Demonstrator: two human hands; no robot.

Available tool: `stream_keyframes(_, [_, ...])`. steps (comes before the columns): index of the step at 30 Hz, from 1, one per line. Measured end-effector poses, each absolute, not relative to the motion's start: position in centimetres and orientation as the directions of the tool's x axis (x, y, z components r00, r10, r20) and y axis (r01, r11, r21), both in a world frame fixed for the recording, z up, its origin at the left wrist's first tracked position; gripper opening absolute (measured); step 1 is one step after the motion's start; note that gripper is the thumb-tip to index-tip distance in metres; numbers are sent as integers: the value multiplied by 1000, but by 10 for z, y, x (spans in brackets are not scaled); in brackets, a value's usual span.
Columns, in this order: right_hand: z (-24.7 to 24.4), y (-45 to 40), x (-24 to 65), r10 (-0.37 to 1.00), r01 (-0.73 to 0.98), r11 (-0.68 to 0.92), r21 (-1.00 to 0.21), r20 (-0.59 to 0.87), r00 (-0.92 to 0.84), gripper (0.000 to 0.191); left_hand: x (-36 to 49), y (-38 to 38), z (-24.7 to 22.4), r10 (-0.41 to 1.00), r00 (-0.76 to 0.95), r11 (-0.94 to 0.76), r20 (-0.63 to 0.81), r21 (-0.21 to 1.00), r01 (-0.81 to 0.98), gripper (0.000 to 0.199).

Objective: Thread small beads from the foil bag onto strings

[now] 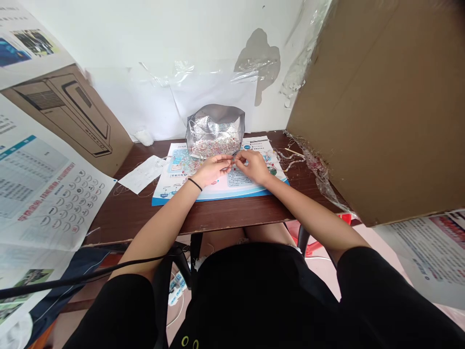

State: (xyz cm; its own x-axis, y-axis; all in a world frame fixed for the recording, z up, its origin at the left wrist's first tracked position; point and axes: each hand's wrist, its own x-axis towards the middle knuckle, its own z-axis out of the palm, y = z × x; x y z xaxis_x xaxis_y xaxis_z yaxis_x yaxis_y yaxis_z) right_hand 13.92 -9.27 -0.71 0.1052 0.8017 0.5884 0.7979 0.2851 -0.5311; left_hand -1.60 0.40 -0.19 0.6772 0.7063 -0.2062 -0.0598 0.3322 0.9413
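Nearest, the front edge of the worktop (214,220) is running bare of print between the forearms, and beyond it a printed sheet (218,193) is lying flat. Over the sheet both hands are meeting. The left hand (212,170), a black band (195,184) circling its wrist, is pinching with thumb and fingers nearly closed; the right hand (254,167) is facing it with its thumb and forefinger drawn together in the same way. Each grip is looking shut down to a very small gap, and whatever the fingertips are holding is too small to make out.

Loose beads (192,165) are lying scattered on the sheet, mostly beyond the left hand. To the left a white slip (143,174) is resting partly on the sheet's edge; to the right, thin strands (290,165) are lying on the worktop, and I cannot tell whether they are finished pieces or scraps.

Just past the hands the silver bag (216,128) is standing with many more beads in its lower part. Judging from this, the fine work at the fingertips is being carried on rather than being complete, and plenty of beads are remaining unused; how much is done, nothing here is showing. Farthest, the wall (218,34) is rising behind.
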Motion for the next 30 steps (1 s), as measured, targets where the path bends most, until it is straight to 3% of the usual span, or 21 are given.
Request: stream_keyframes(30, [-6,-94,140,828,805,265,-531,553,92,14,-14,-3,2,706,684,298,-182,953,-54,12])
